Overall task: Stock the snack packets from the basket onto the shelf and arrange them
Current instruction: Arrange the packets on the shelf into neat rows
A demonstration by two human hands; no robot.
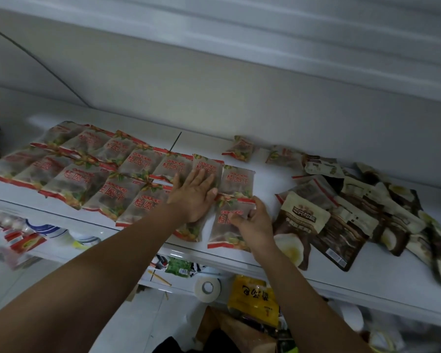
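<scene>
Two hands were at the shelf (265,179) front | our right hand (252,222) pinched a red-printed packet (222,235) lying at the edge, fingers curled on it | our left hand (194,197) pressed flat, fingers straight, on the next packet (205,166) | rows of like packets (87,171) spread left | brown packets (341,225) heaped right | one loose packet (239,149) lay farther back.

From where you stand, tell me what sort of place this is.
Probably a small shop: identical red-printed snack packets in rows on a white shelf, brown packets piled beside them.
</scene>
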